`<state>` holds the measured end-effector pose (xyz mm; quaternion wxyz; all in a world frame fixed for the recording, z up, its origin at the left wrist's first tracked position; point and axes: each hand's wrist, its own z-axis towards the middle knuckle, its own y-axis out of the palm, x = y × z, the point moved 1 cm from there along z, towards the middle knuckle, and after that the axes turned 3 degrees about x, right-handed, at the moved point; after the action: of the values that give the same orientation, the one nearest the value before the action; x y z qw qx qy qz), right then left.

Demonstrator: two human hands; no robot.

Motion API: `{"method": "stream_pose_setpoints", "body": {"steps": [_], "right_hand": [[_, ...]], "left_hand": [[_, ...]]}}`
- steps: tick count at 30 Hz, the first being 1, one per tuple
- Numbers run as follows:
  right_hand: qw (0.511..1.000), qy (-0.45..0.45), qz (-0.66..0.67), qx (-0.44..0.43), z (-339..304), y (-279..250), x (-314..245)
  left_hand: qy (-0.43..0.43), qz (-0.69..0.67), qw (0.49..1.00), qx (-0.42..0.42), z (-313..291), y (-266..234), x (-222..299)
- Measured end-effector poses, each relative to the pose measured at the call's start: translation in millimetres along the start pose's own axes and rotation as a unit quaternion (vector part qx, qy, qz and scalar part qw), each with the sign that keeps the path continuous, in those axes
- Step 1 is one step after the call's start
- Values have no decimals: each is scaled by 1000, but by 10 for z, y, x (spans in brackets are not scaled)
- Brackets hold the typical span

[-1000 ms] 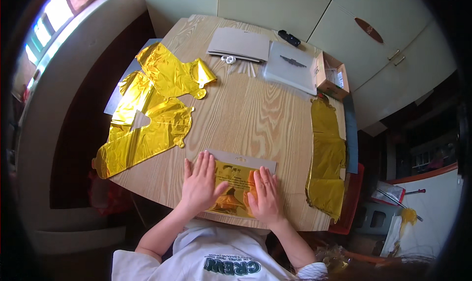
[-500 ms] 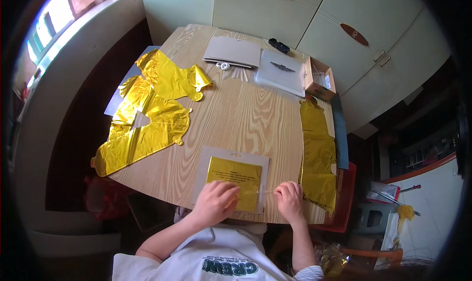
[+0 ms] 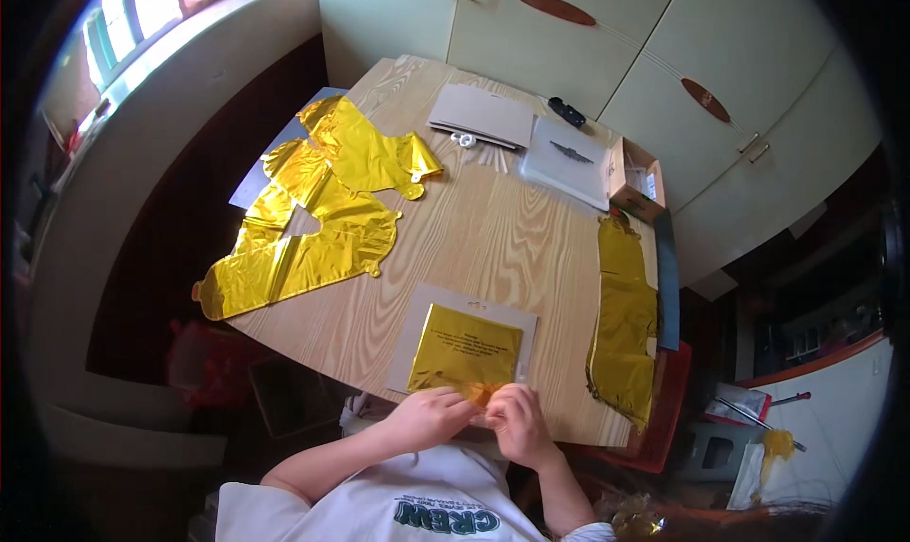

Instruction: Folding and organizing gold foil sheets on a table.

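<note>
Packet of gold foil (image 3: 466,348) lies flat on a grey backing card (image 3: 450,300) at the near side of the worktop (image 3: 512,243). Left hand (image 3: 431,419) and right hand (image 3: 518,425) meet at the packet's near edge. Each grip has its fingers pressed together; what they pinch cannot be told. Flat gold foil balloons (image 3: 346,253) lie to the left.

On the wood-grain table (image 3: 455,229), gold foil pieces (image 3: 327,267) are spread left, a foil strip (image 3: 624,319) right. Grey card (image 3: 406,345) is placed at near edge, card stack (image 3: 481,115) at far edge.
</note>
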<state>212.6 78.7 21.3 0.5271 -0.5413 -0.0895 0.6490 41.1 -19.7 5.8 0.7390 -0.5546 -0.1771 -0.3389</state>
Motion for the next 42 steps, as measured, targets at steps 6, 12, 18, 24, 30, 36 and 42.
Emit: {"method": "stream_pose_setpoints", "body": {"steps": [6, 12, 18, 24, 30, 36, 42], "right_hand": [[992, -74, 67, -72, 87, 594, -268], [987, -144, -35, -65, 215, 816, -415], [964, -26, -247, -93, 194, 756, -294], [952, -8, -277, -132, 65, 768, -219], [943, -45, -316, -91, -69, 794, -189], [965, -58, -254, -31, -150, 700, -189], [972, -77, -214, 51, -15, 255, -338]], "left_hand": [[-184, -300, 924, -148, -1027, -416, -368], [-605, -384, 695, 66, -2879, -83, -1698], [-469, 225, 723, -455, -4459, 714, -2774], [-737, -61, 661, -125, -4398, 987, -3049], [-752, -108, 638, 129, -4471, 1202, -3341], [-782, -198, 499, 318, -4539, 1183, -3440], [-782, -174, 524, 288, -4571, 888, -3644]]}}
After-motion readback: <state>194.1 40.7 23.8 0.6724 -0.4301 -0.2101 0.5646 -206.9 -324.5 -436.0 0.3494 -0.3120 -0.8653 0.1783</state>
